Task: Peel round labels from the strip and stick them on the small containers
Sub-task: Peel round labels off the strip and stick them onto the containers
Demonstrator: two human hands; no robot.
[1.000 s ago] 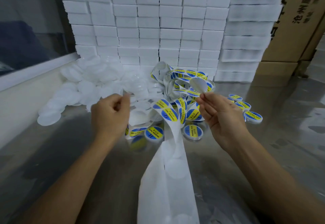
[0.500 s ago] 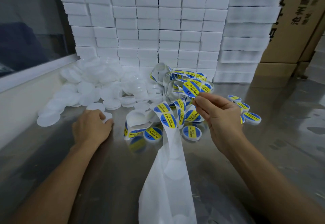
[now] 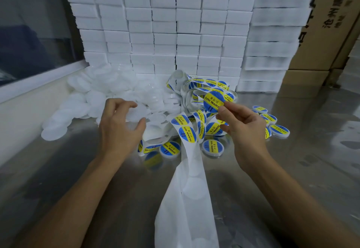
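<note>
A peeled round label [image 3: 213, 101] pinched in the right hand [image 3: 244, 128] risks creasing or landing off-centre on the blank container [image 3: 136, 113] the left hand [image 3: 118, 128] grips

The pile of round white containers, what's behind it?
Behind the pile of white containers rises a wall of stacked white blocks, with a window ledge to the left. The bottom blocks are hidden by the pile.
</note>
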